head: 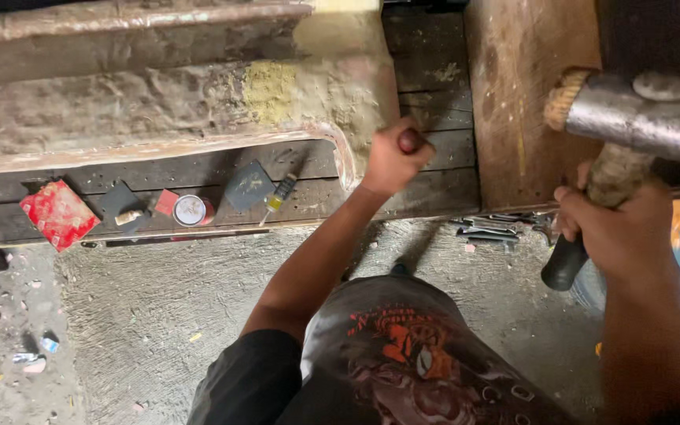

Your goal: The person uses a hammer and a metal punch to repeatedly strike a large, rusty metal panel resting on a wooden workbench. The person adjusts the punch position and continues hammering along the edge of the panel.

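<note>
My left hand (391, 161) is a tight fist around a dark rod (411, 140) (only its rounded end shows) at twelve o'clock. My right hand (619, 228) at three o'clock grips the hammer (631, 118) handle, its steel head above. A round tin (191, 210) sits at ten o'clock on the wooden surface (316, 197).

2 hands (391, 161), 1 hammer (631, 134), 1 red packet (58, 214), 1 round tin (191, 210), 2 dark pads (249, 186), 1 screwdriver (279, 196).

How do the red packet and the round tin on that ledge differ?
The red packet is flat, squarish and crumpled; the tin is round, with a pale top and red side. The packet is larger and lies further left. Both rest on the dark wooden ledge.
</note>
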Available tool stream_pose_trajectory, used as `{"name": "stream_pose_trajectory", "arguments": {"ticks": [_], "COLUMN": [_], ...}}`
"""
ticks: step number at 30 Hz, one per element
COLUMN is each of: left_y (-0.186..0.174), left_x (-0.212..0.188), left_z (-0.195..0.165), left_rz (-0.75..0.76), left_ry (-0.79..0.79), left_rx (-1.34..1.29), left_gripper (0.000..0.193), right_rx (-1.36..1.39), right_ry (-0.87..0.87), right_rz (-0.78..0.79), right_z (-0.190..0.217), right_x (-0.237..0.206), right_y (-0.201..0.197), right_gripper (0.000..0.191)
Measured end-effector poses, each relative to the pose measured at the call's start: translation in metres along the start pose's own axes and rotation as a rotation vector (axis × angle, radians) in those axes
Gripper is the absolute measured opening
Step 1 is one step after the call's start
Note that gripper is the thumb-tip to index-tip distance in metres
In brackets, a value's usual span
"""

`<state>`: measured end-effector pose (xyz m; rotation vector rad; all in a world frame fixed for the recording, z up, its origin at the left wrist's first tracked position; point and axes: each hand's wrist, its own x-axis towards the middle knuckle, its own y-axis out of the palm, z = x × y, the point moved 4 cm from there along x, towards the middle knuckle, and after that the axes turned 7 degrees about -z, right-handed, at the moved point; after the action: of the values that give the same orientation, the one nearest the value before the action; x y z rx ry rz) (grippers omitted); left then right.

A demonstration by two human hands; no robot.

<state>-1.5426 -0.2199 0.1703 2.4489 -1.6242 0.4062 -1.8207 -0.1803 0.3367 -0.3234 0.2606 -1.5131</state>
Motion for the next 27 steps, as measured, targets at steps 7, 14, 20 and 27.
{"name": "stream_pose_trajectory", "arguments": {"ticks": [7, 14, 20, 27], "left_y": [-0.019, -0.008, 0.009, 0.036], "left_x": [-0.003, -0.014, -0.017, -0.009], "left_z": [-0.015, -0.011, -0.012, -0.012], "left_rz": [-0.036, -0.054, 0.073, 0.26], "left_ry": [-0.053, -0.009, 0.054, 0.109], "left_rx": [0.017, 0.107, 0.18, 0.26], "left_gripper": [0.016, 0.018, 0.013, 0.014], "right_rx": [0.143, 0.245, -0.026, -0.328], "right_ry": [0.13, 0.161, 0.07, -0.275], "right_rz": [0.0, 0.004, 0.05, 0.109], "right_z": [-0.044, -0.071, -0.056, -0.003], "right_x": [-0.023, -0.026, -0.01, 0.001], "right_y": [0.01, 0.008, 0.003, 0.016], "right_gripper": [0.018, 0.015, 0.015, 0.008]}}
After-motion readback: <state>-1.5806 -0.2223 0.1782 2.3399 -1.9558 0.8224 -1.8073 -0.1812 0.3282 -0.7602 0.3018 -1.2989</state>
